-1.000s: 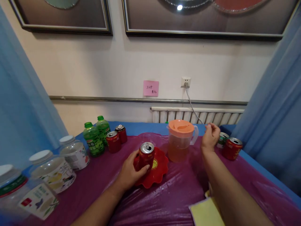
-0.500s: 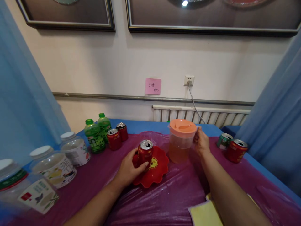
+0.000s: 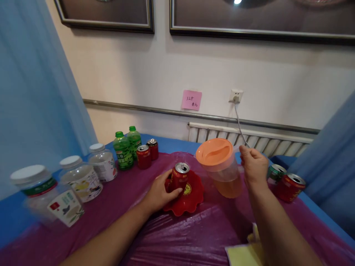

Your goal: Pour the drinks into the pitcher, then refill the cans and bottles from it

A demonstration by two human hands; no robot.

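Observation:
My left hand [image 3: 160,193] is wrapped around a red drink can [image 3: 179,178], its top opened. The can stands upright on a red scallop-edged plate [image 3: 195,201] with a yellow emblem. My right hand [image 3: 253,165] grips the handle of a clear plastic pitcher [image 3: 223,171] with an orange lid [image 3: 215,153]. Amber liquid [image 3: 227,187] fills its lower part. The pitcher leans to the left, its spout side toward the can but apart from it. No stream of liquid shows between them.
At left stand clear jars [image 3: 102,164] with white lids, two green bottles [image 3: 123,153] and two red cans [image 3: 143,157]. At right are a green can [image 3: 275,171] and a red can [image 3: 290,187]. A yellow cloth [image 3: 244,255] lies near the front on purple sheeting [image 3: 194,236].
The pitcher has gone from upright to tilted leftward, and my right hand has risen with its handle. My left hand stays on the can. The whole view has shifted and rotated slightly.

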